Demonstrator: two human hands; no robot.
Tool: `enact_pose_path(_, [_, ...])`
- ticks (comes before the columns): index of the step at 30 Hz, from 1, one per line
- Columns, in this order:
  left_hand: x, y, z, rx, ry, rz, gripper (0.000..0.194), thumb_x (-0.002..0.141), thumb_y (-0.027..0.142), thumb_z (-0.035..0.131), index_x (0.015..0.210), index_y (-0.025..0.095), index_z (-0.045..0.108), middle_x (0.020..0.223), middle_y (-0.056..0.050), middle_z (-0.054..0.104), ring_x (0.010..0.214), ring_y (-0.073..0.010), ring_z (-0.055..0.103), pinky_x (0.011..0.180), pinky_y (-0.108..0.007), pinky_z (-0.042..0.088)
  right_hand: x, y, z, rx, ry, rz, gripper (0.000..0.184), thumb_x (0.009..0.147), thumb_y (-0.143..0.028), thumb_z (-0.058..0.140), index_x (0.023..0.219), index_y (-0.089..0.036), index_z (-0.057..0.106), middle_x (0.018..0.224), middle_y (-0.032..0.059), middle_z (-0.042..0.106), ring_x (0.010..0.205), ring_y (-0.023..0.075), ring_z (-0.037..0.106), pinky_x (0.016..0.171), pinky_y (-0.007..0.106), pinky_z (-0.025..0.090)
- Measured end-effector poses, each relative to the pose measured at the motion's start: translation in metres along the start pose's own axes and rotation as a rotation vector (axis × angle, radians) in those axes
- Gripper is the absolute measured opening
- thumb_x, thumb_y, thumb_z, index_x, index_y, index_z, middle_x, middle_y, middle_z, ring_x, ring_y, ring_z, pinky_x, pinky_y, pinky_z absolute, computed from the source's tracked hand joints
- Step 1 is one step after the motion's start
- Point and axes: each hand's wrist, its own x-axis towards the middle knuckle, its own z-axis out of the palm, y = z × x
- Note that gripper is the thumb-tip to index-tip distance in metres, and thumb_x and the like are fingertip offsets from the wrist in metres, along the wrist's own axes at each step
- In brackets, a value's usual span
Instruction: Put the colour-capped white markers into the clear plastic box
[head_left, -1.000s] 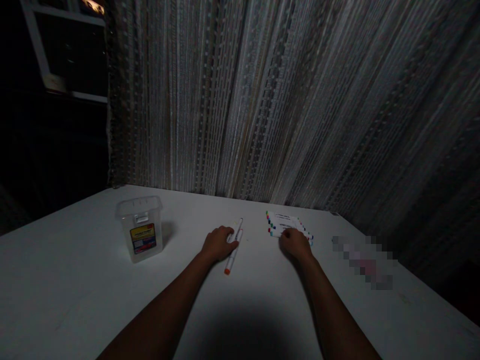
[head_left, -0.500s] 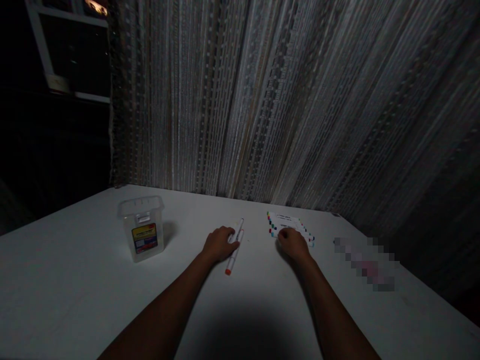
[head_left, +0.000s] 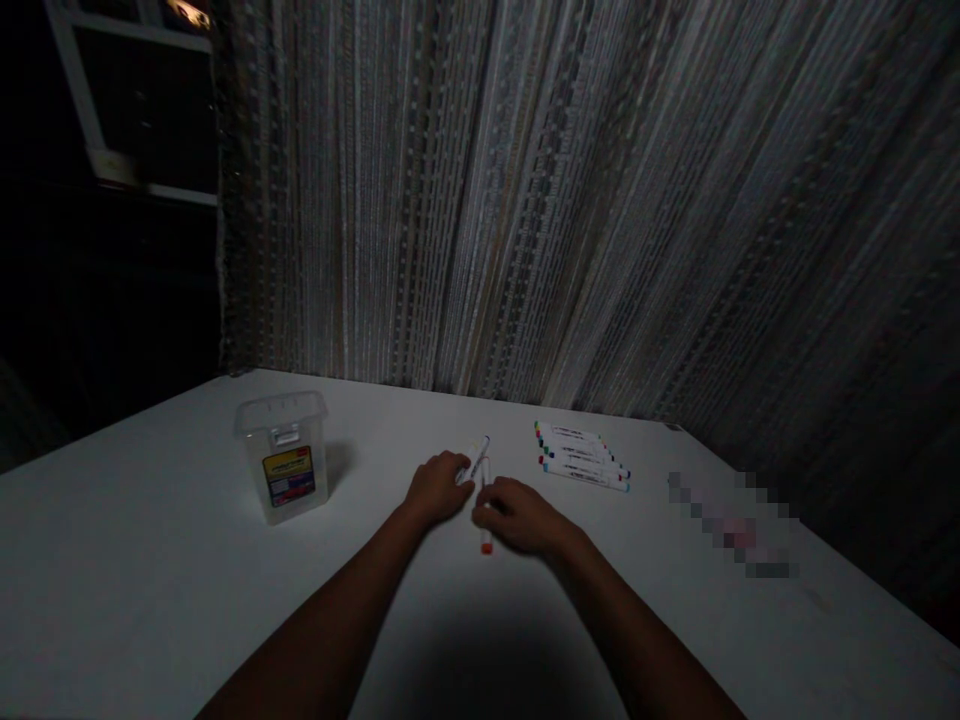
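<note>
My left hand (head_left: 439, 488) is closed at the table's middle, its fingertips against a white marker (head_left: 479, 458) with a dark blue end. Parts of other markers may be under those fingers, but I cannot make them out. Just to the right, my right hand (head_left: 519, 514) pinches a white marker with an orange cap (head_left: 487, 547), which points toward me. Farther right and back, several white markers (head_left: 585, 470) with coloured ends lie side by side in a slanted row, the nearest with light blue ends.
On the left of the white table (head_left: 187, 590) stands a clear plastic container (head_left: 289, 455) with a yellow and blue label. A striped curtain (head_left: 420, 200) hangs behind the table's far edge. At the right, a patch of the table is pixelated.
My right hand has moved left from the row of markers to the orange-capped marker and gripped it. That marker has swung more upright in view, away from my left fingers. My left hand has stayed put.
</note>
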Motion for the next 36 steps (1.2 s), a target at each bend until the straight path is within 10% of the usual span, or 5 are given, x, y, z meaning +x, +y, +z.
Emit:
enact_pose_path(6, [-0.001,0.002,-0.002,0.012,-0.006,0.009,0.038,0.077,0.032,0.050,0.113,0.020,0.056,0.117,-0.007,0.058,0.107,-0.0235,0.053,0.091,-0.034,0.040,-0.013,0.031,-0.027,-0.174,0.014,0.446,0.008,0.070,-0.017,0.053,0.075,-0.015,0.060,0.072,0.0029,0.058,0.068,0.0133,0.049,0.059,0.023,0.030])
enact_pose_path(16, [0.000,0.001,-0.004,0.015,-0.027,0.006,0.037,0.079,0.032,0.049,0.114,0.021,0.056,0.120,-0.007,0.057,0.108,-0.0225,0.053,0.092,-0.032,0.039,-0.043,0.073,-0.067,-0.207,0.015,0.787,0.030,0.056,-0.005,0.052,0.081,-0.014,0.065,0.083,0.0078,0.065,0.078,0.0186,0.058,0.063,0.024,0.037])
enact_pose_path(36, [-0.003,0.003,-0.005,0.017,-0.033,0.004,0.036,0.080,0.029,0.048,0.115,0.020,0.055,0.118,-0.007,0.057,0.107,-0.0217,0.053,0.091,-0.032,0.039,-0.035,0.082,-0.060,-0.318,0.280,0.980,0.026,0.070,-0.018,0.051,0.092,-0.018,0.065,0.094,0.0115,0.066,0.090,0.0247,0.061,0.066,0.029,0.042])
